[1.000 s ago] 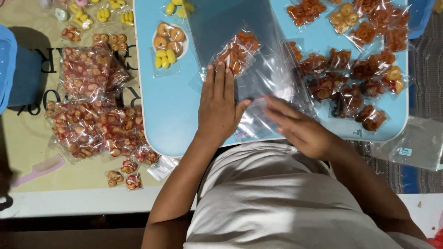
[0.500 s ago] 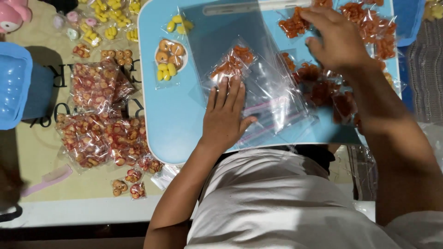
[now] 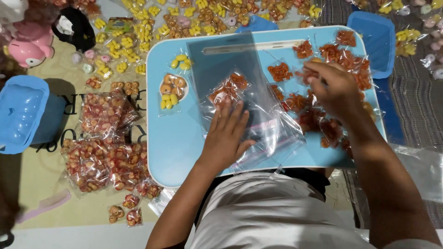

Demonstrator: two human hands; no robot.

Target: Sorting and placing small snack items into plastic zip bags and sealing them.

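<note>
Far left of the light-blue table (image 3: 173,138), a blue plastic container (image 3: 20,113) sits on the floor mat, with a pink toy figure (image 3: 27,48) above it. Between the container and the table lie large clear bags of red-and-yellow beads (image 3: 99,147); loose small packets of yellow charms (image 3: 138,32) are scattered beyond the table's far edge. On the table's left part rests a small packet of orange rings and yellow pieces (image 3: 171,91). Near the table's middle lies a stack of empty clear zip bags (image 3: 267,122), and on top of it a small packet of orange beads (image 3: 226,91). The left hand (image 3: 226,133) lies flat on this stack, fingers spread and extended, fingertips touching the near edge of the orange packet. On the table's right part lies a heap of small orange-bead packets (image 3: 323,120). The right hand (image 3: 334,90) hovers over this heap, fingers curled together at a packet; whether it pinches one cannot be told. Beyond the table's far right corner stands a blue tray (image 3: 378,41).
</note>
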